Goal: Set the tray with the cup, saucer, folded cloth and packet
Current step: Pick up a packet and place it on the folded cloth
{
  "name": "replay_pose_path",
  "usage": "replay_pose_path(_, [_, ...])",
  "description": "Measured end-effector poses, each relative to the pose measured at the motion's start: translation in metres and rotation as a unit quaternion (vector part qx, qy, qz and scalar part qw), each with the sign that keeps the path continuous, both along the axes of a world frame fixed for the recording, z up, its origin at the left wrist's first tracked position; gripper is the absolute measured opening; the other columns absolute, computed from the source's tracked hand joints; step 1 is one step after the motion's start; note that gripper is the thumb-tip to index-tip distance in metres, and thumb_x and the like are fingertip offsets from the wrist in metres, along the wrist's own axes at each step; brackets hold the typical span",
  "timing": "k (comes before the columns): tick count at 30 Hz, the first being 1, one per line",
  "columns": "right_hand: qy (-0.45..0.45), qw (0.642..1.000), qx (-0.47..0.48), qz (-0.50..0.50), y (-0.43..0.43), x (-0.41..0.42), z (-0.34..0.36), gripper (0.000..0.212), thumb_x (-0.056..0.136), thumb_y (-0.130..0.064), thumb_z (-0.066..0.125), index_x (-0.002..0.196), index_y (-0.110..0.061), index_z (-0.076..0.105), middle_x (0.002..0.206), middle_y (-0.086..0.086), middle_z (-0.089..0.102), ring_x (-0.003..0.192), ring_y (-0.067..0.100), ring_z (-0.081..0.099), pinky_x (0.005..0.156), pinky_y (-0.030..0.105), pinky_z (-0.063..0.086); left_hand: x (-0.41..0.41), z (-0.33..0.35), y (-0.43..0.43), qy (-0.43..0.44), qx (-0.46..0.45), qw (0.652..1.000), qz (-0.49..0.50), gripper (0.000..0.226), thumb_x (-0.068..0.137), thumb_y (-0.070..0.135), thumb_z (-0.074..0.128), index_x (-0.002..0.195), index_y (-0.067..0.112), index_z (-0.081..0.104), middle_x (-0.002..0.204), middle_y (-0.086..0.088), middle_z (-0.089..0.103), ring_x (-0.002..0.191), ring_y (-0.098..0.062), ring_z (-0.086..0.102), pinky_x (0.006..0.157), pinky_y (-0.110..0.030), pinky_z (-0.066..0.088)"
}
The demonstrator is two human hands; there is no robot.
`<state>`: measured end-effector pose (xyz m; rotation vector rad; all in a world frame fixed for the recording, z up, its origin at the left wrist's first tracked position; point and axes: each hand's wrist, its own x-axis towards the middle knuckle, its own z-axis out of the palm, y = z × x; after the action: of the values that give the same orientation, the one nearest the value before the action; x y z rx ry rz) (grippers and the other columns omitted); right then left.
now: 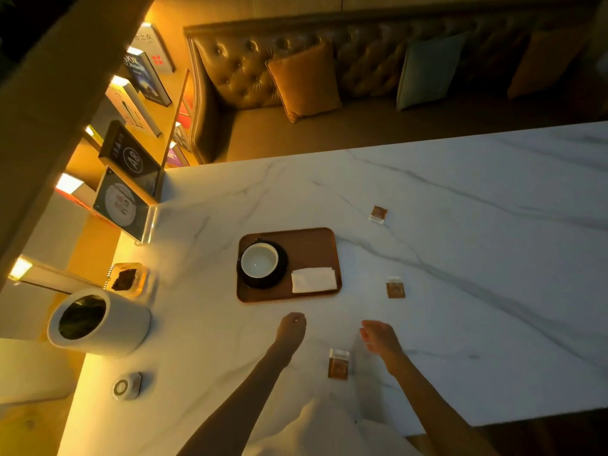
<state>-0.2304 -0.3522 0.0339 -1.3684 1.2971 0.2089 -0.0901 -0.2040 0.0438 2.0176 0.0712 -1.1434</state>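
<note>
table [460, 225]: white marble w/ grey veins, fills centre + right of frame, everything below sits on it
sofa [250, 77]: tufted, top of frame behind table; orange cushion [304, 80] and pale grey-green cushion [427, 69] on it
shelf [131, 126]: upper left, lit, books/display cards leaning on it
tray [312, 245]: brown, rounded rect, centre of frame, flat on table
white canister [98, 320]: lower left, open top, dark inside
saucer [281, 274]: black, on left half of tray
cup [260, 260]: white, empty, sits on saucer
folded cloth [314, 280]: white, on tray lower-right corner, just beside saucer, edge near tray rim
glass dish [128, 279]: left of tray, well apart, dark stuff in it
left hand [291, 327]: below tray, near its front edge, not touching it; fingers curled in loosely, nothing held; contact w/ table can't tell
right hand [378, 339]: lower centre-right, over table, fingers loosely spread, holding nothing
packet A [339, 364]: brown, on table btwn the two forearms, just beside right hand, off tray
packet B [395, 287]: brown, on table right of tray, near it, off tray
packet C [378, 214]: brown, on table upper right of tray, apart from it
small round gadget [126, 386]: lower left, below canister; type unclear
</note>
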Motion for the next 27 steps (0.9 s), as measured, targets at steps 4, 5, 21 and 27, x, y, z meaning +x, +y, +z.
replay_pose_path(4, [0.053,0.997,-0.03,0.053,0.026,-0.007,-0.008,0.022,0.091,-0.017,0.049,0.094,-0.012,0.069,0.1,0.01,0.066,0.094,0.026,0.061,0.083,0.033,0.047,-0.032,-0.022,0.001,-0.021,0.064,0.993,-0.092,0.033,0.096,0.012,0.044,0.125,0.004,0.058,0.127,-0.014,0.059,0.115,-0.027,0.056,0.09,-0.03,0.044])
replay_pose_path(5, [0.055,0.995,-0.029,0.076,0.03,-0.007,-0.011,0.019,0.091,-0.014,0.049,0.087,-0.015,0.067,0.093,0.009,0.063,0.089,0.022,0.059,0.078,0.03,0.045,-0.038,-0.025,0.001,-0.019,0.071,0.992,-0.103,0.032,0.096,0.012,0.043,0.123,0.005,0.059,0.127,-0.012,0.059,0.115,-0.027,0.056,0.089,-0.029,0.043])
replay_pose_path(21, [0.053,0.992,0.085,0.071,0.041,-0.008,-0.037,0.046,0.083,-0.014,0.068,0.126,-0.005,0.054,0.107,0.011,0.063,0.095,0.024,0.065,0.074,0.031,0.058,-0.059,-0.054,0.005,0.173,-0.029,0.981,0.089,0.042,0.084,0.002,0.061,0.125,0.006,0.051,0.119,-0.023,0.059,0.104,-0.031,0.063,0.076,-0.035,0.058])
replay_pose_path(27, [-0.042,0.994,0.105,-0.004,0.018,0.003,-0.018,0.036,0.084,-0.01,0.069,0.118,-0.004,0.062,0.097,0.012,0.069,0.088,0.024,0.068,0.075,0.03,0.059,-0.046,-0.045,-0.012,0.191,-0.109,0.975,0.042,0.02,0.084,0.012,0.068,0.104,0.008,0.066,0.099,-0.015,0.07,0.085,-0.023,0.068,0.068,-0.028,0.059])
